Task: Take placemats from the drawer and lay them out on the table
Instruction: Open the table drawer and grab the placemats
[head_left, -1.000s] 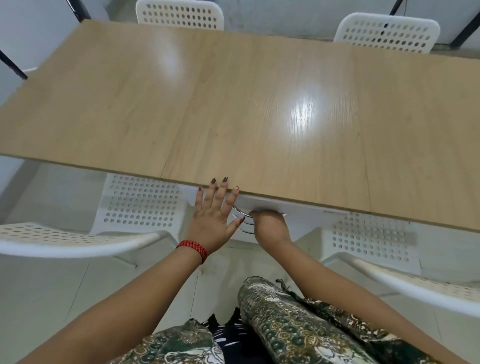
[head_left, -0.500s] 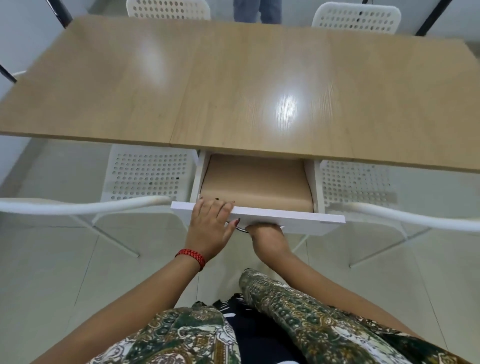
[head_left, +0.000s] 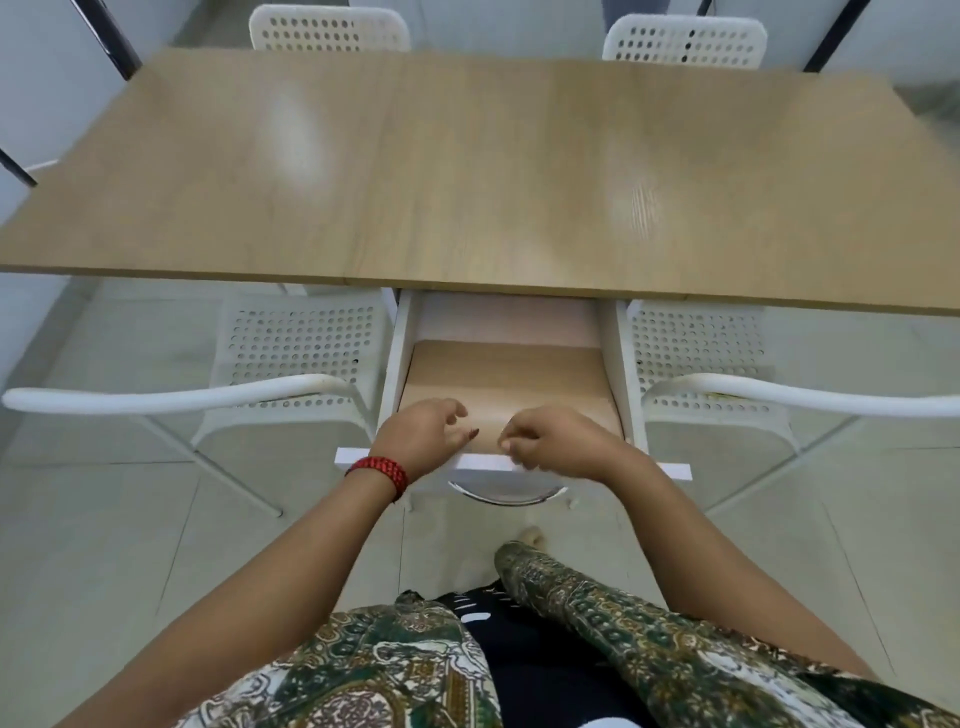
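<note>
White drawer (head_left: 395, 364) pulled out from under wooden table (head_left: 467, 166), w/ tan placemats (head_left: 509, 374) stacked flat inside. Left hand (head_left: 423, 436) & right hand (head_left: 558, 441) reach over the drawer front, fingers loosely curled just above the mats' near edge; whether either grips a mat: cannot tell. White perforated chairs (head_left: 296, 343) stand either side; chrome handle (head_left: 506, 496) below the hands.

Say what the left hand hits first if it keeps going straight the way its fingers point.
Probably the tan placemats in the open drawer. The left hand reaches over the drawer front, fingers curled forward and down. How high it is above the stack is unclear.
</note>
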